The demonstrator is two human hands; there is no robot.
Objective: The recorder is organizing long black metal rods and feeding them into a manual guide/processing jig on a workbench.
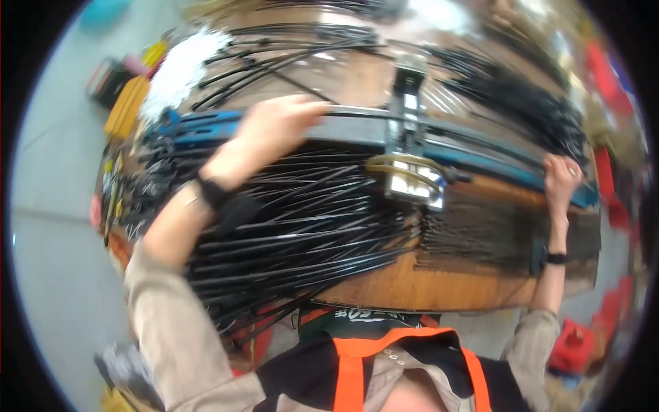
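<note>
My left hand [280, 125], smeared by motion, is closed at the left part of a long blue-and-grey rail fixture [353, 130]. A thin black rod [367, 110] runs from its fingertips towards the upright metal clamp [408, 96] in the middle. My right hand [563, 176] is a fist at the fixture's right end, where a black rod along the rail reaches it; what lies inside the fist is hidden. A brass-coloured curved piece [403, 167] and a bright metal block sit below the clamp.
Many long black rods [295, 226] lie heaped at the near left. More rods [274, 58] lie across the far side. A dark mesh sheet [480, 230] covers part of the wooden table [384, 285]. White pieces [182, 75] are piled far left, near a yellow box [128, 106].
</note>
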